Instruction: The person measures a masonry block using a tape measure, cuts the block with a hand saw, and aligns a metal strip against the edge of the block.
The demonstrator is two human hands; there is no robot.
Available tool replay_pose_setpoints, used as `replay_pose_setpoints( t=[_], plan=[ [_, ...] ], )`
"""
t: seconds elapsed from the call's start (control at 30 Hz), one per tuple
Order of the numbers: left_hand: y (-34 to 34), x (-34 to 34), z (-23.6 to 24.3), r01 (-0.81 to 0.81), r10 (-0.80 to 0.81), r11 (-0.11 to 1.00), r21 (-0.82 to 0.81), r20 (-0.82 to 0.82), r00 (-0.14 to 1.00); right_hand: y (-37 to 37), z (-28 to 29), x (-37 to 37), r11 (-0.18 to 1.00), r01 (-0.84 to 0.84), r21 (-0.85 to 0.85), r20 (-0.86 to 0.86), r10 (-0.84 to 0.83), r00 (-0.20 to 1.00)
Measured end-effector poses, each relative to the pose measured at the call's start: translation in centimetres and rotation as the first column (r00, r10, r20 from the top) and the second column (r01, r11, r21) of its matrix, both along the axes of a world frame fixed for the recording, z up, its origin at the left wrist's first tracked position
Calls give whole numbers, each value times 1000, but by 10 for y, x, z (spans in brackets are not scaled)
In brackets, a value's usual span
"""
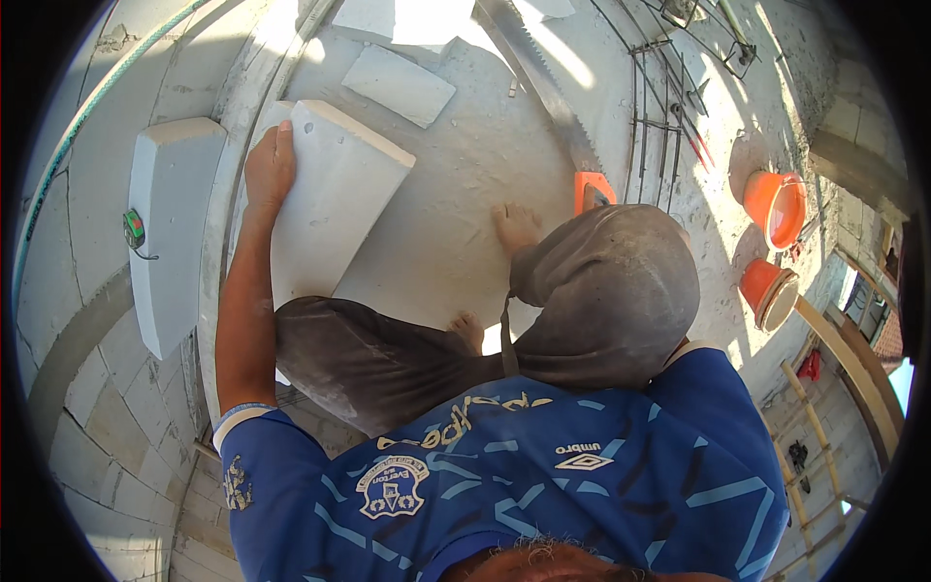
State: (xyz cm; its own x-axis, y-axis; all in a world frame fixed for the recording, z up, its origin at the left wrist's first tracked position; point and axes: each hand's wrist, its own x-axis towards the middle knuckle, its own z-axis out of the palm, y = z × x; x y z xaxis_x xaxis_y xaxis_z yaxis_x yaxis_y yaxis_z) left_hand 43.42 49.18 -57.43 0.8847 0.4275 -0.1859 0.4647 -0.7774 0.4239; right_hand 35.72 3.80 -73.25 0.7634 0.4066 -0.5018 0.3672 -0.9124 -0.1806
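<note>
My left hand (269, 168) grips the left edge of a pale concrete block (332, 194), which leans by my left leg. A long handsaw (548, 97) with an orange handle (588, 186) points away from my bent right knee (630, 281). My right arm runs behind that knee toward the handle; the right hand is mostly hidden, so its grip is unclear. A smaller block (398, 82) lies on the dusty floor beyond. My bare feet (516, 226) show between the legs and the saw.
At left, another block (170, 242) with a green tape measure (135, 228) sits beside a hose (73, 136) and block wall. At right are tied rebar cages (659, 116), two orange buckets (771, 209) and wooden boards (853, 378).
</note>
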Motion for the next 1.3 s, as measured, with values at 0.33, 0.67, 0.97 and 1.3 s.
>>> replay_pose_setpoints(
  t=[0.33,0.67,0.97,1.3],
  plan=[
    [23,-43,41,-49,47,999,16,97,994,-119,14,74,996,-84,-20,-108,82,991],
    [218,-138,122,-522,312,661,539,434,845,-38,327,247,737,345,581,-87,-365,927],
    [294,-138,118,-378,442,846,375,-100,891,98,456,150,767,-209,607,-29,284,958],
    [39,-113,160,-218,459,744,-631,247,854,129,377,151,770,-431,470,-113,537,836]
  ],
)
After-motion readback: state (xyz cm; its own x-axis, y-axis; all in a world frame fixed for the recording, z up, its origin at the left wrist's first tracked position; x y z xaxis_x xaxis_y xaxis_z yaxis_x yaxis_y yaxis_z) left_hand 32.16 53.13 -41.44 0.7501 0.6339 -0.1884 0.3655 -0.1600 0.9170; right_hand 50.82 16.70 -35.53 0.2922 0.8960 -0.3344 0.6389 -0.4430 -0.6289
